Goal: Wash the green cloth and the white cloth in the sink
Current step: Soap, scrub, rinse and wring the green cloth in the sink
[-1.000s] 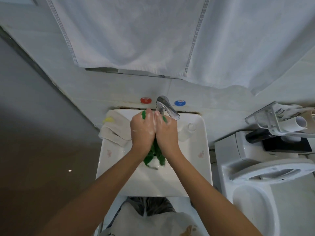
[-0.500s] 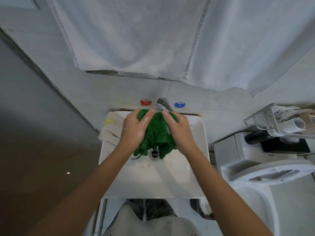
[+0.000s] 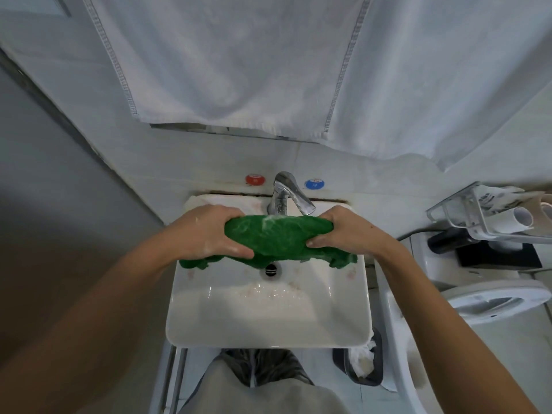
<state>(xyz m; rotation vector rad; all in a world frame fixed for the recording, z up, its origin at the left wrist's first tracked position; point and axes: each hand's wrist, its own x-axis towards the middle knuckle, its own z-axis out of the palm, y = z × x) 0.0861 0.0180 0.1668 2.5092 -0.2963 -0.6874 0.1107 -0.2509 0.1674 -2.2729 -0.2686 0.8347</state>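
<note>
Head view, the only view. Green cloth [image 3: 277, 237] stretched sideways above the back half of the sink [image 3: 268, 321], just under the spout of the chrome tap [image 3: 288, 194]; a pale wet or sudsy patch shows on its top surface below the spout. Left hand [image 3: 209, 231] grips the cloth's left end, fingers curled over the top and thumb pressed along the lower edge; right hand [image 3: 343, 231] grips the right end the same way, thumb tip on the lower edge. Loose green ends hang below each grip toward the sink's left and right rims. A strip of white cloth [image 3: 209, 201] shows on the sink's back-left rim beyond the left hand, mostly hidden by it. Drain [image 3: 271, 270] visible just in front of the green cloth; suds or water lie on the basin floor in front of the drain. Labels: red round marker [image 3: 254, 179] left of the tap and blue round marker [image 3: 314, 184] right of it on the wall, print on both too small to read. Edges and room: front half of the basin is open; wall directly behind the tap; large white towel [image 3: 239, 64] hangs above; toilet [image 3: 478, 294] close on the right; a rack with paper rolls [image 3: 490, 213] above it; bin [image 3: 363, 363] beneath the sink's right front corner.
</note>
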